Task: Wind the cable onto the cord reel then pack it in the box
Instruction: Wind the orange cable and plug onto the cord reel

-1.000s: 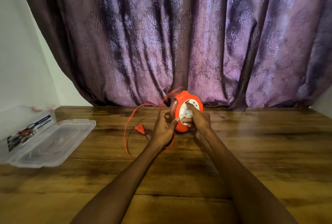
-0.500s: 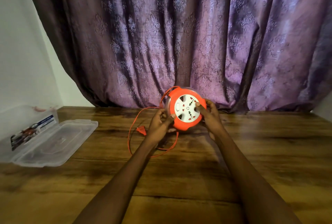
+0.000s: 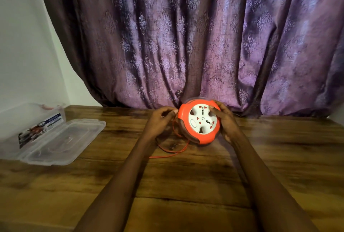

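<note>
An orange cord reel (image 3: 199,123) with a white socket face stands on edge above the wooden table, facing me. My right hand (image 3: 224,120) grips its right rim, fingers curled over the top edge. My left hand (image 3: 160,120) sits just left of the reel, its fingertips pinching the thin orange cable (image 3: 172,150) near the rim. A loose loop of that cable lies on the table below the reel; its plug is hidden. The clear plastic box (image 3: 33,125) stands open at the far left, its lid (image 3: 63,140) lying flat beside it.
A purple patterned curtain (image 3: 186,45) hangs right behind the reel along the table's far edge. A white wall (image 3: 24,55) borders the left side. The wooden table (image 3: 186,185) stretches toward me beneath both forearms.
The reel has turned to face me and shifted slightly right. The long cable loop on the left has shrunk to a short loop under the reel, and the plug has gone out of sight.
</note>
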{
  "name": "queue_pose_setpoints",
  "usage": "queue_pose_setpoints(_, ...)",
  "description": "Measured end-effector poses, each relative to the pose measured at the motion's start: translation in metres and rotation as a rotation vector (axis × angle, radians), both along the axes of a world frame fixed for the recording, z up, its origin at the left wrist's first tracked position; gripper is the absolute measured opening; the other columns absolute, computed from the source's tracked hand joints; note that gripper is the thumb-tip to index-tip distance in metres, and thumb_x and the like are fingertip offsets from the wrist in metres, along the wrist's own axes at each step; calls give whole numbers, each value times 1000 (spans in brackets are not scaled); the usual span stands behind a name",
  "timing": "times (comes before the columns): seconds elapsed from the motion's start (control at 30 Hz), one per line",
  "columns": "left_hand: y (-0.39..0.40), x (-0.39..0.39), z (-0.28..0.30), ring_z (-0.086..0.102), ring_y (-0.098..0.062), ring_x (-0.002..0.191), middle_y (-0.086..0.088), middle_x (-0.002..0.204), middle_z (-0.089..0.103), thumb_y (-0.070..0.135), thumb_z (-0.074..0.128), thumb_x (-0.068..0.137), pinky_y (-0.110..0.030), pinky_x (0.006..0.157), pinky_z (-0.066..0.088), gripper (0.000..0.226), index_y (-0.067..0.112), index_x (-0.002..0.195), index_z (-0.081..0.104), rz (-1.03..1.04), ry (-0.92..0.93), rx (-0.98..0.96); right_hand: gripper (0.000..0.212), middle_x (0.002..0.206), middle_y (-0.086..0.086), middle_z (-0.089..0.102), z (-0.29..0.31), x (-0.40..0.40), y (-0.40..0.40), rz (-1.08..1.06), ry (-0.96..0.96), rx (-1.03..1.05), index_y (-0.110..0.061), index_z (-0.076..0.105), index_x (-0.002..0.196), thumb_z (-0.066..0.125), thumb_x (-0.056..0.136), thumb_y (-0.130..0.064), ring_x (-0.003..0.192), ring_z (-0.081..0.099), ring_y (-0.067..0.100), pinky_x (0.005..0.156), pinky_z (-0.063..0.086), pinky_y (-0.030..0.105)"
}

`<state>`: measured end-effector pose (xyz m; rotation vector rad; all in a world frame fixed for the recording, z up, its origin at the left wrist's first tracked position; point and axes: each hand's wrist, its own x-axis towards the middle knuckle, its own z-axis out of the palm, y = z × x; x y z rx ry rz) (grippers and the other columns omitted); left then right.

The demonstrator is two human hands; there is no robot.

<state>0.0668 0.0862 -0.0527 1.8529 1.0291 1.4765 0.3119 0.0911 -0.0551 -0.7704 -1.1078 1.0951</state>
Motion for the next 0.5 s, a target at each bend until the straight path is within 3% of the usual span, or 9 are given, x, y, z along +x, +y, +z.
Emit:
queue_pose_setpoints(0.13,5,-8,-1,62,6,72,2,83,70,4,64,93,-14,77,49,8,7,95,71,-110,-37,-91,22,90,6,71,1,1,-1,-14,9,1,-20,68,111,67,89,-12,86,67,20,78,55,35)
queue_pose_setpoints(0.2,7,-10,-3,63,5,74,3,84,70,1,64,92,-15,78,49,10,9,93,70,-179,30,-136,22,87,3,73,1,2,-1,-33,67,4,-18,67,111,65,90,-10,82,69,17,73,57,31)
queue_pose_setpoints(0.33,3,-6,-19,69,-15,85,-8,88,74,-2,63,91,-26,82,54,8,2,91,69,-313,64,-262,18,84,0,73,6,2,1,-75,218,25,-16,64,108,61,93,-7,76,68,13,69,58,28)
queue_pose_setpoints(0.5,7,-4,-26,64,-17,81,-4,82,71,0,60,93,-33,81,51,20,15,81,65,-135,88,-267,12,90,3,67,11,9,4,-188,324,75,-14,61,107,60,95,-10,82,62,15,82,52,32)
